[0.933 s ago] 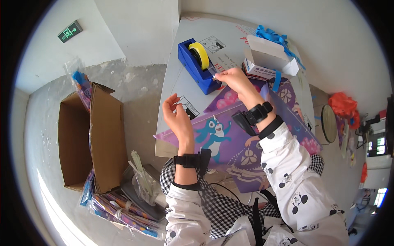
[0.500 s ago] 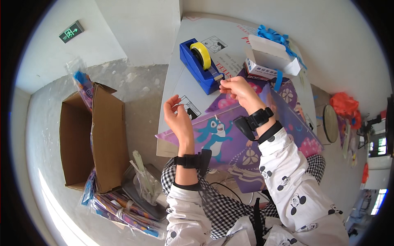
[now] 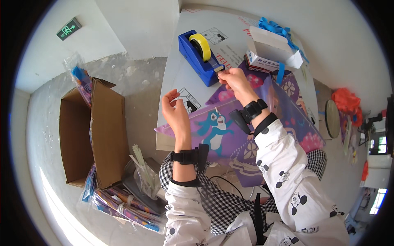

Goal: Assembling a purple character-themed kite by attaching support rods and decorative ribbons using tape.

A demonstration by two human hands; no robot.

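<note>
My right hand [image 3: 237, 84] pinches with thumb and forefinger at the cutting end of a blue tape dispenser [image 3: 197, 61], where the clear tape comes off; the tape itself hardly shows. A yellow tape roll [image 3: 200, 46] sits in the dispenser. My left hand [image 3: 175, 111] is raised over the table's left side, fingers loosely bent and apart, with nothing visible in it. Beneath both hands lies a purple triangular printed sheet [image 3: 242, 137], like a kite sail, with a blue cartoon rabbit. It reaches over the table's near edge to my lap.
An open white box [image 3: 269, 61] stands at the far right of the table [image 3: 172, 74], beside bundled blue ribbon [image 3: 275, 30]. Left on the floor are a cardboard box [image 3: 107, 135], bagged purple rolls [image 3: 127, 209] and white rods [image 3: 143, 170] in a bag. A round stool [image 3: 332, 119] stands at right.
My right hand has shifted slightly left and up against the dispenser's front. My left hand stays much the same, and the whole view has tilted slightly.
</note>
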